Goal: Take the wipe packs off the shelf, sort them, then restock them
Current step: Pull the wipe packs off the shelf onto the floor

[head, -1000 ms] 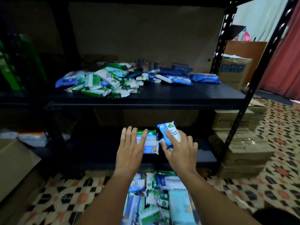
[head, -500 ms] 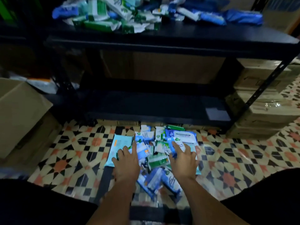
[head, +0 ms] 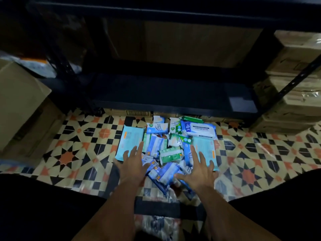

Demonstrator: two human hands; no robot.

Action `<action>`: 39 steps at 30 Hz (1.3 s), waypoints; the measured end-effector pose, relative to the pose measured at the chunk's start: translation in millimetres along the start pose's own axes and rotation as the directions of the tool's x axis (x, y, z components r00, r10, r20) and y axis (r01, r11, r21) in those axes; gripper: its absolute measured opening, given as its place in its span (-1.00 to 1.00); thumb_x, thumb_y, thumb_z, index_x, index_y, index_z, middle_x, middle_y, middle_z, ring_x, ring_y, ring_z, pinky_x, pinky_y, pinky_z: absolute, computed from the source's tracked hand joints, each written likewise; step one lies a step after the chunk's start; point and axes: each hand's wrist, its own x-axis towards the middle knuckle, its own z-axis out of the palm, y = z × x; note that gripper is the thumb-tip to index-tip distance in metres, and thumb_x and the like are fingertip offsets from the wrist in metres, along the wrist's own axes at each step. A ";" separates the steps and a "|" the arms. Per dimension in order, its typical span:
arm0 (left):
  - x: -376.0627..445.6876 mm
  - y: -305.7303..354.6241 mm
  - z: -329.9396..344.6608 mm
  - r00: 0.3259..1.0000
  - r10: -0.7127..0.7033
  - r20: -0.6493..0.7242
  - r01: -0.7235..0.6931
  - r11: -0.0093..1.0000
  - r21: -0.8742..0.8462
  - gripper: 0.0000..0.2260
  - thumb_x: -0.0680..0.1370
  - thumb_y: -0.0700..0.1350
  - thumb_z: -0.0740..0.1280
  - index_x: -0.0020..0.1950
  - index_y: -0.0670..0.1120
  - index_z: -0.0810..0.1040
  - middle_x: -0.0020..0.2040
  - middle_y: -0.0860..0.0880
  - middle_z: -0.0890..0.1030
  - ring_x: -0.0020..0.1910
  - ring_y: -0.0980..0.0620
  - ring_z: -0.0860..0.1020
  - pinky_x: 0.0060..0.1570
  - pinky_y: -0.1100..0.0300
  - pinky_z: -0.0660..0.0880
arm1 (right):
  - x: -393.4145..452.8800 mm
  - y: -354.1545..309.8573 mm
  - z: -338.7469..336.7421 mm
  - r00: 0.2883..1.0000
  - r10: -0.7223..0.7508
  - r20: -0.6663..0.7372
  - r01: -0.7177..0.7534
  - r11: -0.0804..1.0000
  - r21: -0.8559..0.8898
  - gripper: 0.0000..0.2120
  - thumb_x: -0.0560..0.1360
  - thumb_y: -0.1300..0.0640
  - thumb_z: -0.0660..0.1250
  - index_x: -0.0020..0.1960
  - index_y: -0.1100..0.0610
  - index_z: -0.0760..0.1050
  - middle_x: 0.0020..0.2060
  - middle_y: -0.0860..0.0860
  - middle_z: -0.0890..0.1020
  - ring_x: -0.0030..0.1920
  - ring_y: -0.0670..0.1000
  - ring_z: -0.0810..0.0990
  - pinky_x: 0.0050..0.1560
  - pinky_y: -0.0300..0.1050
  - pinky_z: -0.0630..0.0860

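While a heap of wipe packs [head: 171,145] lies on the patterned tile floor [head: 74,148] just in front of the dark shelf [head: 156,94], both hands are spread above its near edge. The left hand [head: 132,164] is held flat with its fingers [head: 139,147] released and splayed over a pale blue pack [head: 129,141] and the small blue packs beside it; nothing is grasped. The right hand [head: 198,173] is likewise opened, fingers straight, over the right side of the heap. A large white and blue pack [head: 199,130] is seen at the far side. Cardboard boxes [head: 291,80] are stacked at the right, another box [head: 20,101] at the left.
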 end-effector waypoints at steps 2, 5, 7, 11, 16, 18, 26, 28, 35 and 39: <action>-2.6 1.8 -0.4 1.000 -0.009 0.010 0.008 0.999 0.038 -0.21 0.60 0.20 0.30 0.64 0.20 -0.17 0.64 0.08 0.10 0.61 -0.12 0.07 0.44 -0.46 -0.03 | -0.8 4.7 4.5 0.999 0.034 0.009 -0.034 0.999 0.003 0.21 0.23 -0.54 0.40 0.45 -0.42 -0.50 0.63 -0.07 0.00 0.59 0.29 -0.01 0.46 0.47 0.08; -4.6 4.8 -0.9 1.000 -0.010 0.020 0.008 0.997 0.073 -0.26 0.63 0.14 0.28 0.64 0.18 -0.12 0.64 0.06 0.10 0.61 -0.11 0.05 0.47 -0.42 -0.06 | -0.6 5.7 3.2 0.997 0.070 0.041 -0.073 0.996 0.058 0.13 0.32 -0.47 0.42 0.54 -0.37 -0.35 0.62 -0.06 0.05 0.58 0.30 -0.01 0.45 0.48 0.05; -3.3 9.7 -3.0 1.000 0.008 0.015 -0.010 0.997 0.078 -0.31 0.63 0.10 0.27 0.64 0.16 -0.08 0.64 0.05 0.10 0.61 -0.10 0.04 0.49 -0.40 -0.08 | 0.7 3.2 0.4 0.998 0.040 0.037 -0.043 0.996 0.073 0.06 0.37 -0.42 0.41 0.57 -0.34 -0.27 0.61 -0.03 0.12 0.57 0.30 0.02 0.47 0.46 0.09; 4.6 26.9 -16.3 0.997 0.074 -0.019 -0.073 0.996 0.052 -0.37 0.64 0.07 0.25 0.64 0.14 0.01 0.62 0.04 0.14 0.61 -0.11 0.03 0.51 -0.36 -0.11 | 9.3 -10.3 -13.1 0.997 -0.062 -0.034 0.064 0.996 0.058 -0.13 0.46 -0.37 0.35 0.60 -0.26 -0.05 0.51 0.01 0.32 0.50 0.23 0.18 0.40 0.29 0.27; 26.1 64.2 -74.9 0.953 0.221 -0.210 -0.220 0.975 0.029 -0.49 0.64 0.01 0.26 0.57 0.08 0.21 0.48 0.01 0.37 0.49 -0.11 0.24 0.49 -0.17 0.14 | 28.6 -41.8 -78.2 0.939 -0.174 -0.297 0.165 0.985 -0.054 -0.46 0.56 -0.26 0.29 0.46 -0.08 0.33 0.29 0.03 0.49 0.31 0.15 0.35 0.24 0.11 0.31; 37.4 84.4 -110.8 0.896 0.297 -0.330 -0.295 0.954 0.056 -0.55 0.64 0.01 0.26 0.52 0.06 0.28 0.36 -0.01 0.47 0.35 -0.12 0.35 0.34 -0.05 0.32 | 37.1 -55.7 -113.5 0.876 -0.222 -0.428 0.219 0.974 -0.057 -0.56 0.57 -0.21 0.30 0.37 -0.05 0.41 0.22 0.03 0.51 0.26 0.15 0.37 0.21 0.09 0.33; 62.7 179.7 -277.0 0.432 0.544 -0.719 -0.482 0.813 0.325 -0.74 0.58 -0.02 0.31 0.27 0.03 0.51 0.06 0.00 0.56 0.10 -0.10 0.49 0.06 -0.01 0.43 | 59.3 -106.9 -272.9 0.405 -0.356 -0.842 0.373 0.905 -0.203 -0.76 0.48 -0.10 0.43 0.03 0.03 0.54 -0.09 0.03 0.56 0.00 0.16 0.47 -0.03 0.06 0.36; 69.4 200.6 -315.3 0.370 0.561 -0.740 -0.443 0.807 0.390 -0.72 0.57 0.01 0.30 0.27 0.04 0.50 0.10 -0.02 0.55 0.13 -0.12 0.46 0.11 -0.03 0.38 | 63.8 -118.3 -313.3 0.332 -0.360 -0.872 0.376 0.898 -0.227 -0.76 0.50 -0.10 0.40 0.04 0.04 0.55 -0.08 0.04 0.56 0.00 0.16 0.47 -0.03 0.06 0.36; 123.8 251.5 -398.8 0.541 0.451 -0.710 -0.278 0.893 0.355 -0.51 0.58 0.08 0.28 0.48 0.00 0.31 0.43 -0.10 0.38 0.49 -0.24 0.20 0.46 -0.28 0.06 | 105.2 -146.1 -415.6 0.469 -0.296 -0.832 0.265 0.946 -0.187 -0.53 0.56 -0.22 0.28 0.35 0.02 0.40 0.25 0.14 0.46 0.28 0.22 0.34 0.23 0.11 0.34; 166.3 286.1 -413.6 0.640 0.428 -0.638 -0.248 0.901 0.355 -0.49 0.57 0.06 0.28 0.49 -0.01 0.25 0.47 -0.15 0.33 0.47 -0.29 0.21 0.44 -0.18 0.18 | 155.4 -156.5 -448.7 0.741 -0.144 -0.656 0.192 0.981 0.002 -0.30 0.53 -0.33 0.28 0.54 -0.10 0.12 0.53 0.23 0.11 0.53 0.34 0.00 0.49 0.30 0.08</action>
